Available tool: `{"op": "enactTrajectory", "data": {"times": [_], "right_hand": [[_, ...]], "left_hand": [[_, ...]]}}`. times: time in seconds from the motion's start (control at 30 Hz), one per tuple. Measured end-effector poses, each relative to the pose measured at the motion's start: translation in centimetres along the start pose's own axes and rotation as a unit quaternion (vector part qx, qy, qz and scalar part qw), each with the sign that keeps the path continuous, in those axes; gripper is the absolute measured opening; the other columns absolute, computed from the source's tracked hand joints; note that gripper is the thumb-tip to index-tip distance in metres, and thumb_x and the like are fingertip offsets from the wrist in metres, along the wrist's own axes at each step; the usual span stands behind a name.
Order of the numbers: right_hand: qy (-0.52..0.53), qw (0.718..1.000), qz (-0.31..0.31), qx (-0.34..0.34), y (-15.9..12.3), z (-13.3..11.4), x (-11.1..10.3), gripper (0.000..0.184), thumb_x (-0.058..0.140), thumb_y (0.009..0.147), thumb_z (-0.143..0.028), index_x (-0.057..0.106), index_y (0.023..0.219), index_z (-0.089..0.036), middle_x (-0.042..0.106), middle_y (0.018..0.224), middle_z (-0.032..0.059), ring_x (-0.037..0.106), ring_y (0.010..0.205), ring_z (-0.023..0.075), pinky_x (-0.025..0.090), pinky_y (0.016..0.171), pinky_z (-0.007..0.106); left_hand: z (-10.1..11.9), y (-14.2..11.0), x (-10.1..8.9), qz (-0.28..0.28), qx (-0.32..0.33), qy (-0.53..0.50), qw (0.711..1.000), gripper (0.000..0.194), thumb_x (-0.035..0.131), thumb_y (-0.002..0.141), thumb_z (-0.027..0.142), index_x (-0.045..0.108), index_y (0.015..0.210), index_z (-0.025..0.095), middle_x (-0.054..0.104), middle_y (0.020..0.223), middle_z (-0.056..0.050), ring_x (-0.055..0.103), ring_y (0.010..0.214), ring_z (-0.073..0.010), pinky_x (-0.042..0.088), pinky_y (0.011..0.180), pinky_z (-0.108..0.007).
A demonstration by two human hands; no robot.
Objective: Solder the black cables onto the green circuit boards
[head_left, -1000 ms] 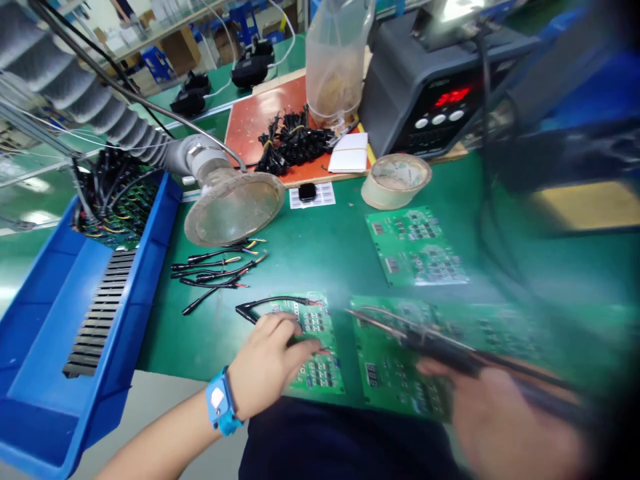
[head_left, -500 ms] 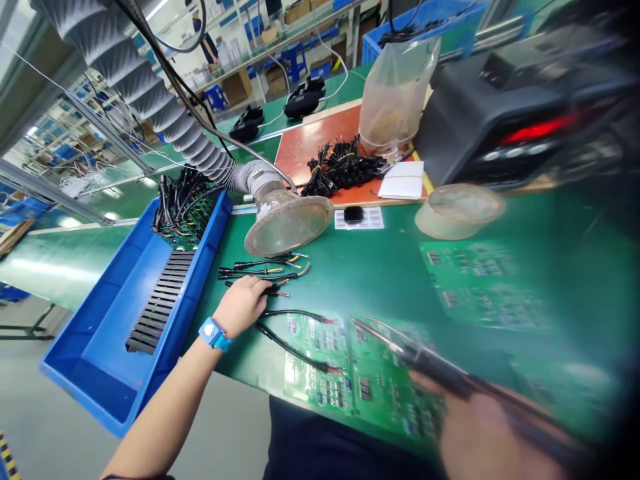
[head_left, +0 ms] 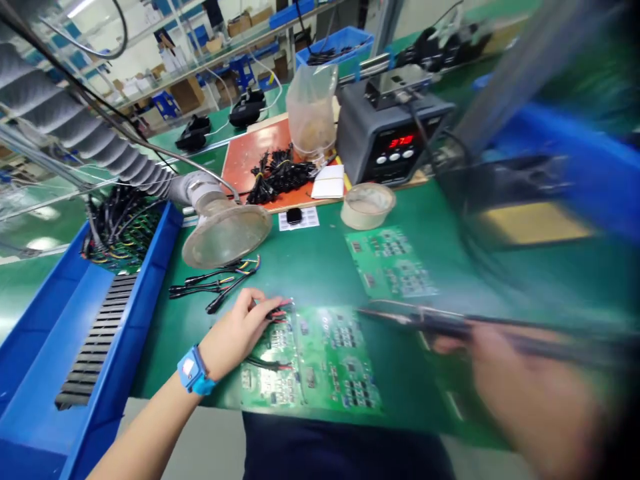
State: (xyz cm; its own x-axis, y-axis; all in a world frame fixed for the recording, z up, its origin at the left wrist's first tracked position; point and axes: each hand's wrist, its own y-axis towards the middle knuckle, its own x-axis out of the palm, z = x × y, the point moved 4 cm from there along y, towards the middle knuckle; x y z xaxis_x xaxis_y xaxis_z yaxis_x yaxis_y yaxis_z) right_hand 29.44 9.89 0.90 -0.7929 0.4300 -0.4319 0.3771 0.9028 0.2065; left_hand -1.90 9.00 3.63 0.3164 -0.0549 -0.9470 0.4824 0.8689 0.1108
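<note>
My left hand [head_left: 237,333], with a blue wrist strap [head_left: 193,373], pinches a black cable with red and yellow wire ends [head_left: 275,310] at the top left of a green circuit board [head_left: 320,363]. A second black cable [head_left: 263,363] lies across the board below my fingers. My right hand [head_left: 520,380] is blurred at the lower right and grips a soldering iron [head_left: 440,323] whose tip points left over the boards. Another green board [head_left: 390,263] lies further back.
A fume-extractor funnel [head_left: 227,233] on a grey hose hangs over loose black cables [head_left: 210,283]. A blue bin [head_left: 65,340] with a black slotted rack sits at the left. A soldering station [head_left: 390,133], tape roll [head_left: 367,205], plastic bag [head_left: 310,110] and cable pile [head_left: 277,173] stand behind.
My left hand went to the loose cables, then came back to the board with a cable pinched in it. The view swung, and the soldering iron stayed over the boards.
</note>
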Motion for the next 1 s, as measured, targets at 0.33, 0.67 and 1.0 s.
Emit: {"op": "enactTrajectory", "data": {"times": [0.33,0.67,1.0], "right_hand": [[0.011,0.999,-0.028,0.030,-0.3,-0.5,0.4,0.024,0.045,0.071,-0.041,0.052,0.057,-0.023,0.057,0.048,0.0003,0.055,0.047,0.0150,0.045,0.045,0.024],[0.006,1.000,-0.022,0.017,-0.5,-0.3,0.2,0.022,0.045,0.072,-0.039,0.052,0.060,-0.022,0.057,0.048,0.0003,0.055,0.046,0.0143,0.044,0.043,0.023],[0.000,0.998,-0.040,-0.042,-0.7,-0.3,0.2,0.024,0.048,0.074,-0.036,0.056,0.057,-0.023,0.059,0.051,-0.0007,0.056,0.050,0.0139,0.046,0.046,0.023]], "left_hand": [[5.4,4.2,4.2,-0.073,0.138,0.129,0.979,0.036,0.034,0.088,0.010,0.038,0.124,0.014,0.051,0.084,-0.006,0.050,0.071,-0.0160,0.048,0.061,-0.028],[5.7,4.7,5.0,-0.071,0.109,0.178,0.975,0.035,0.039,0.088,0.015,0.040,0.123,0.017,0.049,0.081,-0.005,0.049,0.069,-0.0167,0.047,0.053,-0.027],[5.8,4.9,4.9,-0.075,0.096,0.167,0.978,0.034,0.039,0.087,0.014,0.042,0.121,0.016,0.050,0.083,-0.005,0.050,0.070,-0.0173,0.048,0.053,-0.028]]}}
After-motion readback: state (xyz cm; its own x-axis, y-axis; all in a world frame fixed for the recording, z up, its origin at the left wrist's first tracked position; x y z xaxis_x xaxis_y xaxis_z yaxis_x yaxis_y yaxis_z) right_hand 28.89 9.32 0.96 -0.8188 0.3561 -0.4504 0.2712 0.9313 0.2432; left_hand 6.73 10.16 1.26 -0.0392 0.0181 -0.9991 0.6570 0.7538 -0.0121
